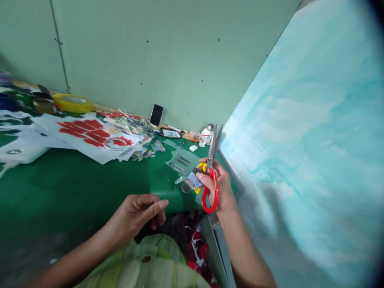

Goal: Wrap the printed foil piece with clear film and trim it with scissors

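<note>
My right hand (225, 190) is closed around a pair of scissors (213, 151) with red handles. Their blades point up and stand slightly apart. Beside its thumb is a small blue-and-white patterned piece (195, 180) with a dark end. Yellow loops (198, 190) show around that piece; whether the hand holds these or they lie on the table cannot be made out. Over the table's front edge, my left hand (145, 210) is loosely curled, thumb along the fingers, with nothing visible in it. A clear plastic sheet (177, 151) lies just beyond the right hand.
White papers with a red print (87, 134) lie at the left on the green table (90, 184). Tape rolls (73, 103) stand behind them. A dark-screened phone (156, 115) leans on the back wall. A marbled blue wall (300, 140) rises close on the right.
</note>
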`<state>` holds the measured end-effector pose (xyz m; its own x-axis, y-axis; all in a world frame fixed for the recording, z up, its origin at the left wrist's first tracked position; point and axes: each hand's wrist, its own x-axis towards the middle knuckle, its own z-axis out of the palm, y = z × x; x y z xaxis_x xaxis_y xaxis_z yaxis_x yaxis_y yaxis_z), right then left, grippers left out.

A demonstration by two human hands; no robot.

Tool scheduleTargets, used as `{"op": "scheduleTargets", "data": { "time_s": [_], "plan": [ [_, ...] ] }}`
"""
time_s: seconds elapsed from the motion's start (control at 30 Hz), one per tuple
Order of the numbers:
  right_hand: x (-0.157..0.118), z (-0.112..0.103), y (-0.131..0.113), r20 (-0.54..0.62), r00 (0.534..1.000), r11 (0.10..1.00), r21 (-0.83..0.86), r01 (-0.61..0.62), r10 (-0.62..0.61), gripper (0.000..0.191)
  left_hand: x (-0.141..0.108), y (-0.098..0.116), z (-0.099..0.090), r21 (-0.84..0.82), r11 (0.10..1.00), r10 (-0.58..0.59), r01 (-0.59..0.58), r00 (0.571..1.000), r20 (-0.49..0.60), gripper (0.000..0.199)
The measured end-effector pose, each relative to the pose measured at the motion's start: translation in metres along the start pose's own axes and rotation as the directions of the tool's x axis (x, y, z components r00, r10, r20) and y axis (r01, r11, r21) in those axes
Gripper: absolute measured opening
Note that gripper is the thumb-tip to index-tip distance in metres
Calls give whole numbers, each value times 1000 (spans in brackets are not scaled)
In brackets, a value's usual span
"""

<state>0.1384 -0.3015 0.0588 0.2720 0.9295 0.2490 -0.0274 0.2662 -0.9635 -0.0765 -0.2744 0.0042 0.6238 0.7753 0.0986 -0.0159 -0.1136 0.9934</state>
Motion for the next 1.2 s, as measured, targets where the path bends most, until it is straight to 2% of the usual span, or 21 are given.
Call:
{"op": "scheduleTargets", "data": {
  "time_s": [0.13,0.2,0.33,0.37,0.43,0.5,0.53,0.6,0.63,0.67,0.73,0.77,0.83,0.87,0.93,1.0,1.2],
  "plan": [
    [3,-7,2,-11,1000,1000,16,-7,7,39,0,-9,6,139,989,62,-56,997,-38,58],
    [5,-10,4,-14,1000,1000,27,-5,5,38,2,-15,9,168,982,95,-88,995,-37,50],
    [7,-17,6,-29,999,999,43,26,-25,36,15,-23,21,141,984,109,-109,994,8,22],
    [7,-19,5,-30,999,999,39,33,-32,35,19,-24,26,123,984,124,-128,991,39,15],
    [7,-24,4,-32,999,999,23,38,-37,35,28,-25,40,85,978,173,-190,968,180,9],
    [6,-30,1,-41,999,999,5,36,-36,36,34,-26,56,53,967,213,-248,908,360,12],
    [6,-33,0,-48,998,999,-1,35,-35,37,37,-28,63,40,965,220,-258,886,408,17],
    [4,-39,-1,-57,998,999,-7,36,-36,38,40,-33,74,11,969,215,-246,867,450,21],
    [3,-42,-2,-56,998,999,-5,36,-37,38,41,-35,77,-11,974,207,-227,865,458,14],
    [3,-44,-1,-55,998,999,0,36,-36,38,42,-37,77,-47,980,193,-194,865,464,22],
    [2,-46,0,-56,998,1000,10,22,-22,39,44,-35,70,-139,987,134,-78,879,458,47],
    [1,-46,0,-55,998,1000,10,13,-12,39,45,-31,64,-194,981,93,-7,894,438,45],
    [1,-45,1,-47,999,1000,-3,6,-6,39,47,-19,50,-263,959,-3,107,931,366,27],
    [1,-44,1,-38,999,1000,-13,9,-9,39,48,-12,42,-313,943,-16,112,956,293,23],
    [1,-42,1,-8,1000,999,-27,22,-22,38,50,3,29,-411,903,-37,123,977,211,20],
    [1,-41,0,28,999,999,-36,35,-34,37,50,15,22,-464,879,-30,113,983,181,20],
    [0,-40,-2,156,987,994,-97,42,-27,34,40,32,25,-393,917,-30,72,993,112,15]
  ]
}}
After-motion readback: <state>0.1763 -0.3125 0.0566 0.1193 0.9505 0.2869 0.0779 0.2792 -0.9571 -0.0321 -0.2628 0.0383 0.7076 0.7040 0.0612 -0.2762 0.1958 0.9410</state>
